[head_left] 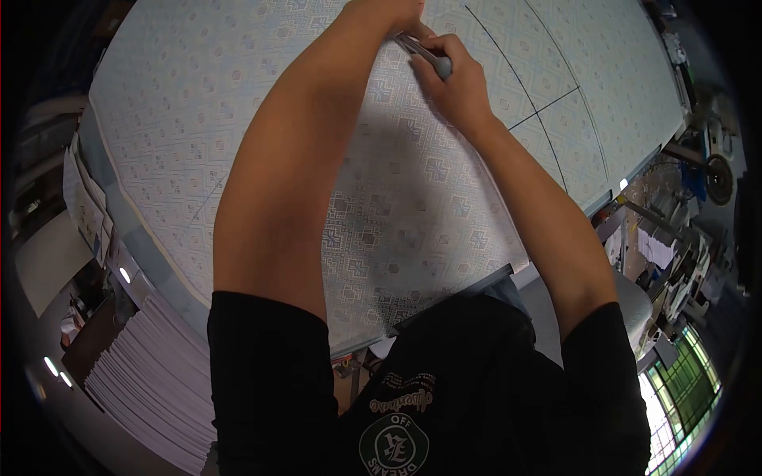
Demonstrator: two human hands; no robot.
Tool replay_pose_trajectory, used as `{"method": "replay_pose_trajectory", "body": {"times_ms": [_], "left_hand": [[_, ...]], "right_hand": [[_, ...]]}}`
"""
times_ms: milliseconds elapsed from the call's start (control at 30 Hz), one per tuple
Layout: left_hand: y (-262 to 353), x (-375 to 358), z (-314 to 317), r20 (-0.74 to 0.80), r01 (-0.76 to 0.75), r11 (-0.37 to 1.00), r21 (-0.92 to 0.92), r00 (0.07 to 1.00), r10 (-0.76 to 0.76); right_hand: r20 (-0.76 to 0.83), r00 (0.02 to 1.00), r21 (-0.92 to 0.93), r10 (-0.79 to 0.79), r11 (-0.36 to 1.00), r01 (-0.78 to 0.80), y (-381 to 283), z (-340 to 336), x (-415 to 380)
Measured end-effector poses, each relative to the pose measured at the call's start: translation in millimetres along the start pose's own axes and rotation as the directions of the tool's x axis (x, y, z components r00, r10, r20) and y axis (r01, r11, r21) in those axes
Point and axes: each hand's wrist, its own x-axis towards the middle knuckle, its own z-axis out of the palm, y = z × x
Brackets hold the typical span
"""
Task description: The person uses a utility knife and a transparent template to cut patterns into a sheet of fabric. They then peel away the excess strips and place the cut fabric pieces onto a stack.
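My right hand [467, 83] is closed around a grey-handled utility knife [432, 60], whose metal end points up and left beside my left wrist. It rests over a large light sheet [159, 95] with a geometric pattern, spread across the table. At the top edge of the view, my left hand [409, 16] is mostly cut off, and its fingers are hidden. Dark lines [508, 63] run over the sheet to the right of my right hand, some crossing each other. My forearms cast a shadow on the sheet between them.
Stacked pale sheets [143, 381] stand at lower left, with papers [86, 198] hanging at the table's left side. A dark strip [456, 300] lies at the near edge, close to my body. On the right are cluttered shelves [675, 262] and a green-barred window [686, 389].
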Motion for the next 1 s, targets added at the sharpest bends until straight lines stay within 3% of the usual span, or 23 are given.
{"method": "replay_pose_trajectory", "body": {"times_ms": [100, 200, 267, 333, 467, 767, 867, 900, 967, 1000], "left_hand": [[14.6, -53.8, -28.1, -0.112, -0.004, 1.000, -0.019, 0.994, 0.002], [50.1, -104.3, -50.7, -0.226, -0.026, 0.999, -0.029, 0.974, 0.019], [54.9, -156.3, -32.6, -0.325, -0.095, 0.979, 0.182, 0.934, 0.151], [91.8, -205.9, -17.8, -0.274, 0.046, 0.979, 0.199, 0.962, 0.010], [151.9, -267.2, 38.0, -0.260, 0.118, 0.948, 0.295, 0.965, -0.039], [261.1, -287.8, 139.8, -0.267, 0.293, 0.907, 0.303, 0.940, -0.214], [271.5, -289.3, 148.6, -0.306, 0.409, 0.851, 0.328, 0.899, -0.314], [277.1, -288.3, 156.1, -0.324, 0.436, 0.837, 0.329, 0.885, -0.334], [293.9, -286.7, 176.7, -0.415, 0.586, 0.741, 0.330, 0.794, -0.444], [300.8, -285.5, 193.0, -0.454, 0.624, 0.713, 0.320, 0.762, -0.462]], "right_hand": [[0.128, 0.988, 0.038, 0.084, 0.995, -0.089, -8.3, -40.7, -32.6], [0.150, 0.984, -0.143, -0.098, 0.982, 0.120, 26.6, -87.7, -76.6], [0.143, 0.969, -0.211, -0.203, 0.950, 0.230, 45.5, -128.1, -103.3], [0.183, 0.980, -0.269, -0.083, 0.954, 0.132, 55.4, -166.6, -125.7], [0.202, 0.979, -0.278, -0.024, 0.957, 0.081, 81.5, -214.9, -143.5], [0.223, 0.975, -0.189, -0.011, 0.980, 0.055, 142.1, -277.0, -70.1], [0.199, 0.973, -0.170, -0.116, 0.974, 0.151, 174.7, -293.4, -35.0], [0.208, 0.974, -0.177, -0.086, 0.976, 0.124, 178.5, -303.2, -22.6], [0.240, 0.969, -0.171, -0.053, 0.981, 0.096, 197.1, -322.2, -7.2], [0.229, 0.967, -0.140, -0.114, 0.979, 0.148, 209.0, -329.2, 4.2]]}}
